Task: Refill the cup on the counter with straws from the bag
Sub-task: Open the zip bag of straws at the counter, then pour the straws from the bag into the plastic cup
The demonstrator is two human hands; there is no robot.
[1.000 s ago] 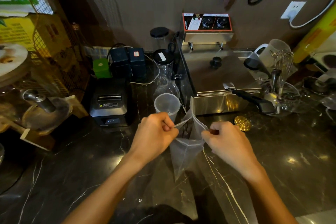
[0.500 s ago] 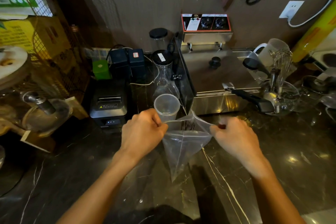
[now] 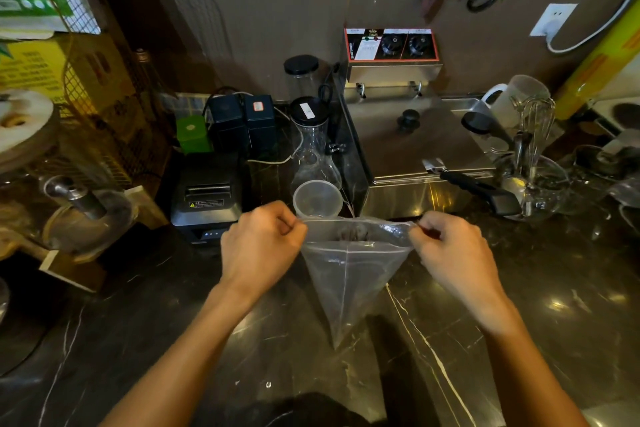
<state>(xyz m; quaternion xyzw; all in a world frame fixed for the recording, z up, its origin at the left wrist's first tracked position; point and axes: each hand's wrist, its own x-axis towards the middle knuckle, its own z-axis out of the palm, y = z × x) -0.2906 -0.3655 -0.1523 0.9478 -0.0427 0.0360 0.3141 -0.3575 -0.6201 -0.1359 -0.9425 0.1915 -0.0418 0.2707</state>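
While both hands are busy with the bag (image 3: pixel 349 274), nothing has gone into the cup (image 3: pixel 317 198) yet. The left hand (image 3: pixel 258 246) and right hand (image 3: pixel 453 253) each have fingers pinched shut on one side of the bag's mouth, so it's stretched open between them over the dark counter (image 3: pixel 519 322), with its pointed bottom hanging down toward the near edge. Something dark sits inside near the top, probably the straws, but it's too blurry to be sure. The cup stands upright and looks empty, just behind the bag's mouth and a bit left of its middle, so the left hand is nearer. The bag's long axis runs toward the cup, so I'd guess one hand has to let go and reach in.
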